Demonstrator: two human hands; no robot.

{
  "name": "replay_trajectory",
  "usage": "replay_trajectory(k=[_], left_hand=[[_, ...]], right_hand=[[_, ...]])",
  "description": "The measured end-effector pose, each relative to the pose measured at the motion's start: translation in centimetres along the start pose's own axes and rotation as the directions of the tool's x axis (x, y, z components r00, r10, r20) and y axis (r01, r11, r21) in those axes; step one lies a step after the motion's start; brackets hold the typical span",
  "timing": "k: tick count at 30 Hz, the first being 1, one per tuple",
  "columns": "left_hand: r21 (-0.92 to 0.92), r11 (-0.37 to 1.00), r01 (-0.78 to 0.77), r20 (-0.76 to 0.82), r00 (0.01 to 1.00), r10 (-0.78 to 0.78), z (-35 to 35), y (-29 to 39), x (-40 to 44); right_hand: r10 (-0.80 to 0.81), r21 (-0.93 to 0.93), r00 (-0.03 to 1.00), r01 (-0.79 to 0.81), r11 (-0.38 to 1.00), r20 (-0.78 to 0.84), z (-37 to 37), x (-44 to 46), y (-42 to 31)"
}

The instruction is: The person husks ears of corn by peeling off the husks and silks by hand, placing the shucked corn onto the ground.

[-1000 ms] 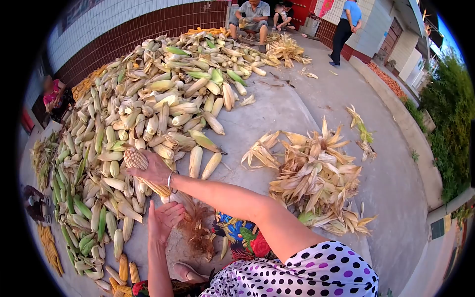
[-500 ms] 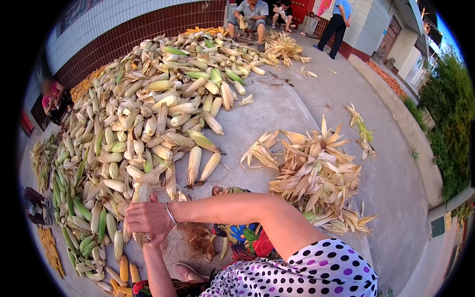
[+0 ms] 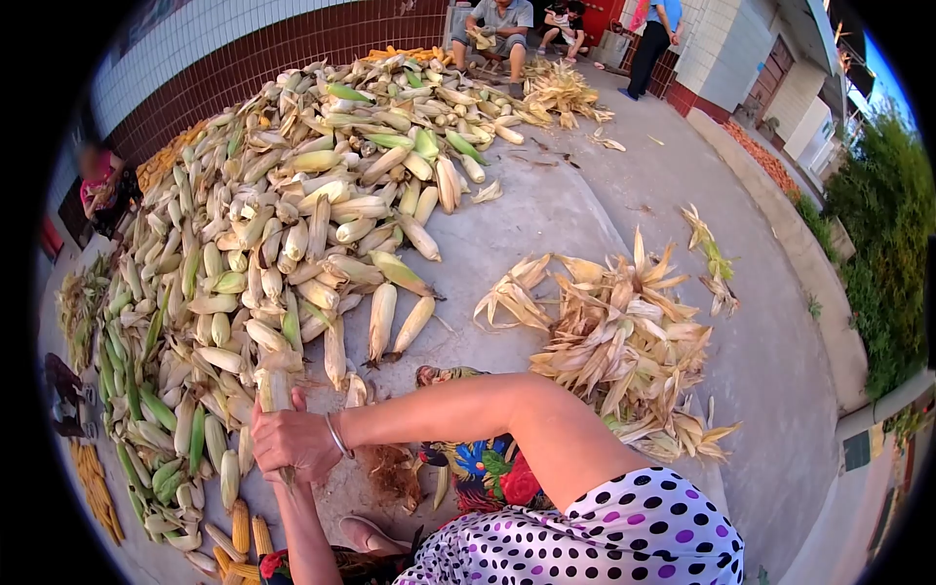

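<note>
An ear of corn (image 3: 275, 388), in pale husk, stands roughly upright in front of my lap. My right hand (image 3: 292, 441), with a bracelet at the wrist, is closed round it. Below, my left hand (image 3: 295, 484) is at the ear's lower end, mostly hidden behind the right one; what shows of it is closed at the ear. Beyond them, a big heap of unhusked corn (image 3: 317, 214) spreads away. Near my left forearm lie bare yellow cobs (image 3: 241, 531).
A pile of dry husks (image 3: 624, 341) lies on the concrete to the right. At the far side a seated person (image 3: 499, 39) handles corn, with others nearby. Another person (image 3: 102, 190) sits at the left. A low kerb (image 3: 819, 283) runs along the right.
My hands have shifted slightly, and the upper part of the ear now shows more clearly above my right hand. The person standing at the back has moved a little left in view.
</note>
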State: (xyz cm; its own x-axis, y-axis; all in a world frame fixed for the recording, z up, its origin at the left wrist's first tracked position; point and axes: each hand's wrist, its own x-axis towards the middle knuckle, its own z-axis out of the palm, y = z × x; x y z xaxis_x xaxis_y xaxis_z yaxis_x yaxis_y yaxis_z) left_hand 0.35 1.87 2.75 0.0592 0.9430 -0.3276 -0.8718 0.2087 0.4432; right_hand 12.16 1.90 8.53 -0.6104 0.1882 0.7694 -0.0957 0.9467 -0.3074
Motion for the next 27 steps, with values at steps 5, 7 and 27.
replay_trajectory(k=[5, 7, 27], left_hand=[[-0.140, 0.983, -0.118, -0.067, 0.992, 0.109, -3.5, -1.9, 1.6], [-0.073, 0.995, -0.071, -0.024, 0.997, 0.070, -2.6, -2.1, 0.6], [0.149, 0.982, 0.120, -0.077, 0.991, -0.109, -3.1, 2.8, 0.9]], right_hand=[[0.335, 0.361, 0.941, -0.330, 0.872, 0.050, -0.9, 0.2, 0.7], [0.546, 0.667, 0.834, -0.455, 0.590, 0.085, -1.1, 0.0, 0.8], [0.943, 0.484, 0.077, -0.870, -0.095, 0.324, -8.7, -8.1, 10.8]])
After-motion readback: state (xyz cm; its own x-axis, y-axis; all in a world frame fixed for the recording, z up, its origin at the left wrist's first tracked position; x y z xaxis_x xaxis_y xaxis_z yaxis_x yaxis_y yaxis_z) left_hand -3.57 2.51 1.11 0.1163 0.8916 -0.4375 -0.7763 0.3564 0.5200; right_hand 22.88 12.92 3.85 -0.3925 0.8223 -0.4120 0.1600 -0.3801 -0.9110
